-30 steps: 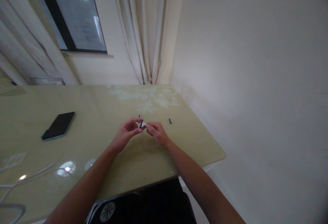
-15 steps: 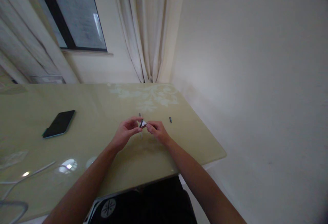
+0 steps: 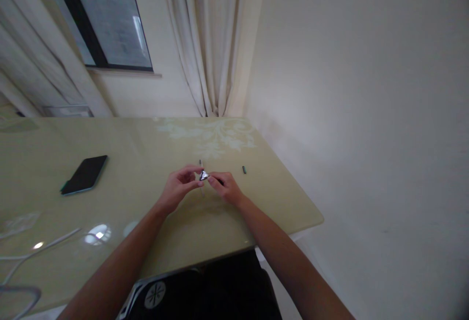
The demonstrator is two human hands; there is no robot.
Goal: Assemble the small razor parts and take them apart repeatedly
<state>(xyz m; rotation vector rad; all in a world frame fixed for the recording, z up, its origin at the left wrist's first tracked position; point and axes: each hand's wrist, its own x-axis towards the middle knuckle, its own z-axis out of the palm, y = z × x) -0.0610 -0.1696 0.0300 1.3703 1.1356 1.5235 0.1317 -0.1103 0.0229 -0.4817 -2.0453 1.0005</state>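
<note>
A small shiny silver and dark piece [image 3: 204, 176] is held between my two hands above the table. My left hand [image 3: 180, 186] pinches its left side between thumb and fingertips. From the right, my right hand [image 3: 224, 186] has its thumb and fingers closed at the piece, with something dark showing between them. A thin, pale stick-like object [image 3: 201, 162] lies behind my left fingertips, partly hidden by them. To the right of my hands, a small dark bar [image 3: 244, 169] rests on the table.
On the glossy beige table [image 3: 286, 198], a black flat device [image 3: 85, 175] lies at the left. White cables [image 3: 51, 245] and a clear plastic piece [image 3: 19, 224] are at the near left. A wall rises along the right side.
The silver piece has turned slightly between my fingers. More of the dark thing shows at my right fingers, and my right thumb has shifted slightly left.
</note>
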